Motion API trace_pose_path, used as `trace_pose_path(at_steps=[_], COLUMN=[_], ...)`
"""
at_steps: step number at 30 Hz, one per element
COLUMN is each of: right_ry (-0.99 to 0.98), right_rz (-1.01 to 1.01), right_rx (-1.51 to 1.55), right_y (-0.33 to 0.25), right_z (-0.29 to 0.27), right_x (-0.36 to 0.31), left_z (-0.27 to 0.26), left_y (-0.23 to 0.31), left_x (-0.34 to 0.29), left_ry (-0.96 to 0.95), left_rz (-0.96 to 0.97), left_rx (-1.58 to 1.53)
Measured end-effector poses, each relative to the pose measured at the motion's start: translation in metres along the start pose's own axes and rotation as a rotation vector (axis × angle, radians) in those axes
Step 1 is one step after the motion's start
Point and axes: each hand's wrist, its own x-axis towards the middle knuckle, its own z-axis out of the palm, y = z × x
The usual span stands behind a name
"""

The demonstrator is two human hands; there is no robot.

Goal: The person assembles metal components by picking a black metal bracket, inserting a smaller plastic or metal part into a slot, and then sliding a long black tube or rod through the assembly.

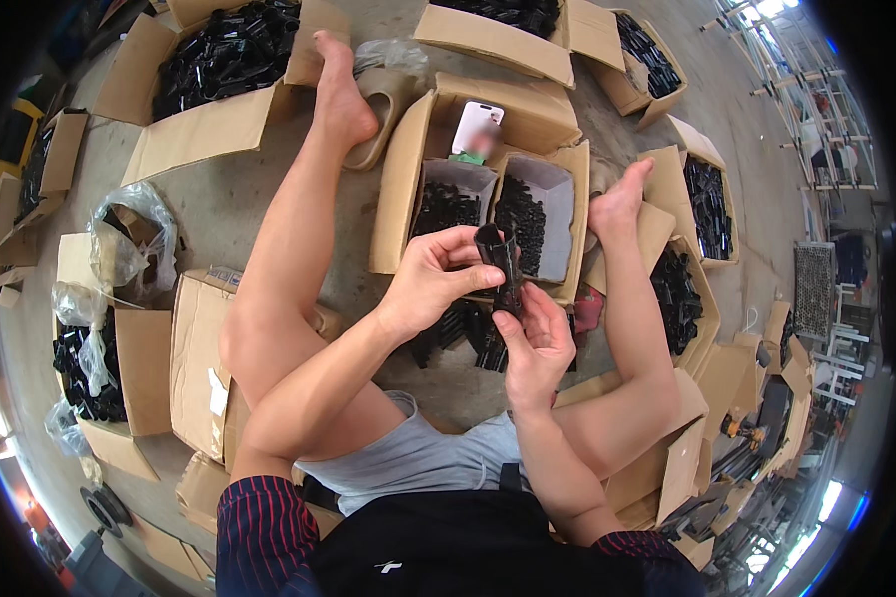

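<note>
1. Left hand [423,284]: curled, not flat; thumb and fingers [458,242] pinched on the upper end of a black plastic part [503,267], the palm turned toward the person.
2. Right hand [536,343]: half closed below the left one, fingertips [513,323] pressed on the lower end of the same black plastic part, thumb up along its side.
3. Black plastic part: held upright between both hands, in the air above the floor [319,149], just in front of the near edge of a divided cardboard box [398,189]. Exact shape hard to tell; dark, glossy, longer than wide.
4. Divided cardboard box: open, two inner compartments side by side, each partly filled with small black pieces [520,224]. A phone [476,127] leaning upright at the far wall of this box.
5. More black parts in a loose pile [458,333] on the floor under the hands, between the legs.
6. Bare legs stretched out left and right of the divided box, the left foot [340,95] beside a slipper [383,104].
7. Around on the floor: many other open cartons with black parts, one large carton [219,60] at the far left corner, and clear plastic bags [134,234] near the left edge.
</note>
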Motion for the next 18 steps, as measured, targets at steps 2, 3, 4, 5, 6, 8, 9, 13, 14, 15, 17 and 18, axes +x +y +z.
trace_pose_path(at_steps=[2,3,4,5,6,8,9,13,14,15,17,18], right_ry=[-0.035,-0.059,-0.065,-0.07,-0.076,-0.085,-0.09,-0.092,-0.094,-0.096,-0.1,-0.102], right_rz=[0.017,-0.013,-0.025,-0.036,-0.048,-0.058,-0.063,-0.072,-0.072,-0.072,-0.08,-0.084], right_rx=[-0.027,-0.082,-0.088,-0.094,-0.099,-0.098,-0.098,-0.097,-0.098,-0.099,-0.104,-0.107], right_y=[-0.001,0.002,0.003,0.003,0.003,0.003,0.003,0.003,0.002,0.002,0.0,-0.001], right_z=[-0.007,-0.012,-0.014,-0.015,-0.016,-0.017,-0.017,-0.018,-0.018,-0.017,-0.016,-0.016], right_x=[0.005,0.007,0.009,0.01,0.011,0.011,0.011,0.01,0.01,0.009,0.009,0.01], left_z=[0.001,0.001,0.003,0.003,0.003,0.003,0.003,0.002,0.003,0.003,0.003,0.003], left_y=[0.003,0.004,0.004,0.004,0.004,0.005,0.006,0.005,0.006,0.007,0.009,0.009], left_x=[-0.001,-0.001,0.0,0.0,0.001,0.002,0.002,0.001,0.0,0.0,-0.001,-0.001], left_ry=[-0.001,0.008,0.012,0.008,0.004,-0.006,-0.012,-0.015,-0.016,-0.017,-0.02,-0.019], left_rz=[0.002,0.002,0.001,0.002,0.003,0.001,-0.001,-0.013,-0.005,0.002,0.01,0.01], left_rx=[0.033,0.027,0.018,0.025,0.033,0.046,0.049,0.049,0.054,0.06,0.063,0.062])
